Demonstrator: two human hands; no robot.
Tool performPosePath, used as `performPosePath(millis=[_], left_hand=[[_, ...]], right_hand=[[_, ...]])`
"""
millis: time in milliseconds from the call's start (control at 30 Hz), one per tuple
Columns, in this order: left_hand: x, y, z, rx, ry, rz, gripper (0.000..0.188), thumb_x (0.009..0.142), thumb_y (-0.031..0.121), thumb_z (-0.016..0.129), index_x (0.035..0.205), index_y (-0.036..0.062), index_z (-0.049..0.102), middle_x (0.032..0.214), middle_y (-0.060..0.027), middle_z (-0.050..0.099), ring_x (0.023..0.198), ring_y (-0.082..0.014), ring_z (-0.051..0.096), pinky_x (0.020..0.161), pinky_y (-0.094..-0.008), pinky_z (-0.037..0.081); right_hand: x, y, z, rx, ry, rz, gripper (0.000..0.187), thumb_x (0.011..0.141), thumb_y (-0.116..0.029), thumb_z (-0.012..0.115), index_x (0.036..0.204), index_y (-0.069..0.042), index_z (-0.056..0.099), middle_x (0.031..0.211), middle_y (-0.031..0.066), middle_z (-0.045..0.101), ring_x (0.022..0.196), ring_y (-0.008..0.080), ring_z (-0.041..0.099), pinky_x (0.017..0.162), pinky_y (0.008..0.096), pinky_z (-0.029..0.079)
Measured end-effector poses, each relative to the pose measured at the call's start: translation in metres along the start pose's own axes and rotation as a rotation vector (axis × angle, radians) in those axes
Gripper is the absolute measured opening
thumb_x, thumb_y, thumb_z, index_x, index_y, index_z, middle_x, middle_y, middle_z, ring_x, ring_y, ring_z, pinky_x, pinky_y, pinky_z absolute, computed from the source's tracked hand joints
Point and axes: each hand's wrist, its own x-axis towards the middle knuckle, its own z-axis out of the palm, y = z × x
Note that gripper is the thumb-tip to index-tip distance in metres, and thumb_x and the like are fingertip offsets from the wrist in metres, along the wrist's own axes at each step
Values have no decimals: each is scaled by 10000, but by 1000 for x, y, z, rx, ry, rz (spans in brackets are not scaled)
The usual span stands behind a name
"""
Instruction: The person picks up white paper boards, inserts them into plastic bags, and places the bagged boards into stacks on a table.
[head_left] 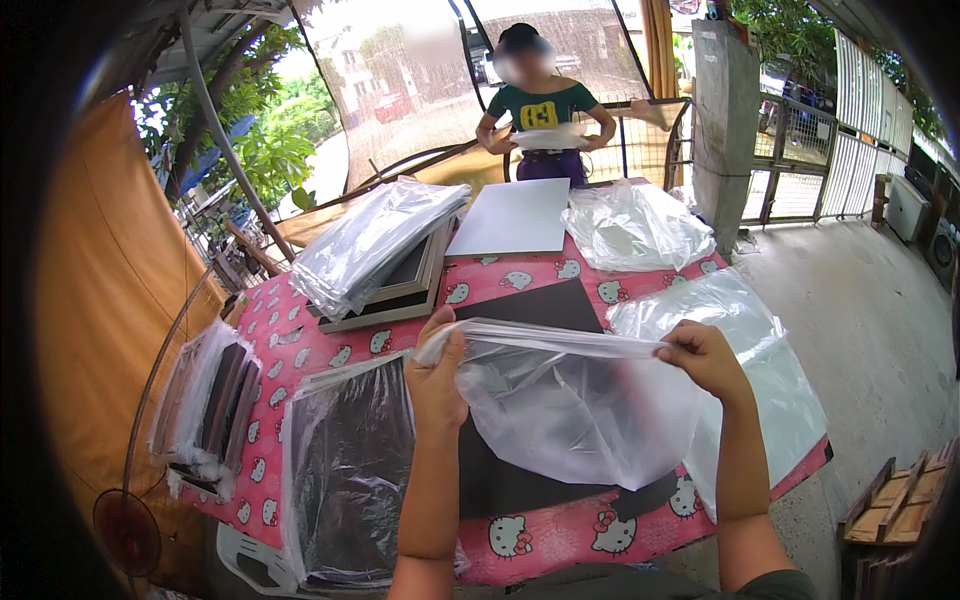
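Note:
Between my two hands a clear plastic bag (580,410) is stretched, its gathered upper edge running level from one to the other. My left hand (437,370) grips the left end of that edge, thumb up. The right end is pinched in the fingers of my right hand (705,358). Beneath the hanging bag lies a black flat panel (500,470), partly seen through the film. A dark panel wrapped in clear plastic (350,470) lies just left of my left forearm. To the right of the bag a pile of flat clear plastic bags (765,400) spreads under my right forearm.
A pink patterned tablecloth (560,535) covers the table. Farther back are stacked frames under plastic (375,245), a white panel (512,215) and crumpled plastic bags (640,225). Wrapped frames (205,410) stand at the left edge. Across the table a person (540,110) holds white material.

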Motion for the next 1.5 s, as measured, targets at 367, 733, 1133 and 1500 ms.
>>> performPosePath(millis=[367,733,1133,1500], left_hand=[[-6,19,-9,-111,182,11,127,855,172,550,854,45,554,743,-22,574,606,-117,554,553,-266,480],[-54,44,-12,-140,-217,-267,258,805,285,617,736,106,444,599,20,457,526,-76,466,476,-222,394],[-29,49,-67,771,-402,-143,70,775,103,602,774,34,617,695,-20,587,646,-52,528,542,-204,420],[-41,53,-104,212,-612,-616,406,830,449,495,647,87,518,521,-6,464,567,-125,542,548,-272,465]], right_hand=[[3,-13,25,81,314,-126,113,756,-47,593,853,-11,638,578,42,572,476,68,487,465,226,396],[14,-18,15,115,452,-339,162,794,13,472,862,-21,615,727,67,588,698,105,548,670,233,424],[-35,-15,40,876,-425,-391,180,844,-204,523,758,-61,590,850,102,608,756,224,601,685,352,470],[-50,31,32,861,-1397,-80,360,826,-281,555,1076,-24,537,948,69,588,846,162,562,757,312,448]])
